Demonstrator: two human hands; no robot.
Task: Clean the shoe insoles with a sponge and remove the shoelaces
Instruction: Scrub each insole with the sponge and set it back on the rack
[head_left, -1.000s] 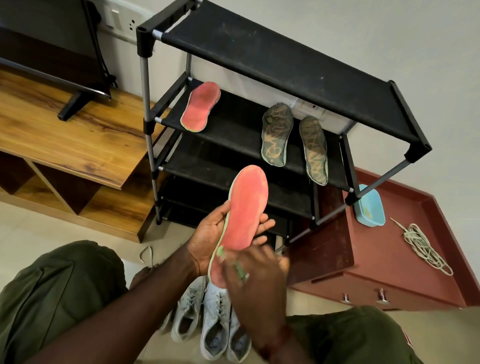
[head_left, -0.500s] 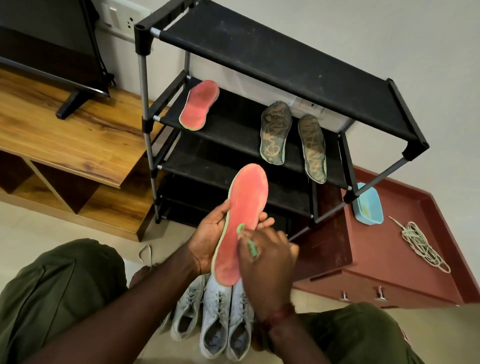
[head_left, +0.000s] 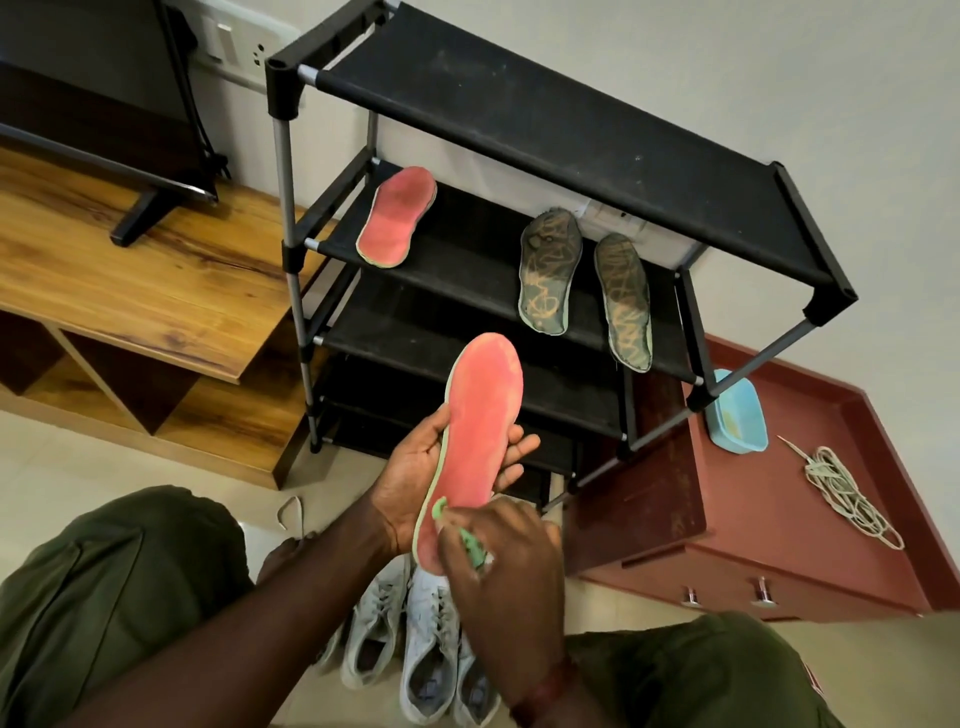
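My left hand holds a red insole with a green edge from behind, toe end pointing up. My right hand grips a green sponge and presses it on the insole's heel end. A second red insole and two dark patterned insoles lie on the black shoe rack's second shelf. Grey-white sneakers stand on the floor below my hands. A pale bundle of shoelaces lies on the red cabinet.
A light blue basin sits on the red cabinet to the right of the rack. A wooden TV unit with a screen stands to the left. My knees in olive trousers fill the bottom corners.
My right hand with the sponge slid up toward the insole's middle, then back down to the heel end. The left hand kept the insole still.
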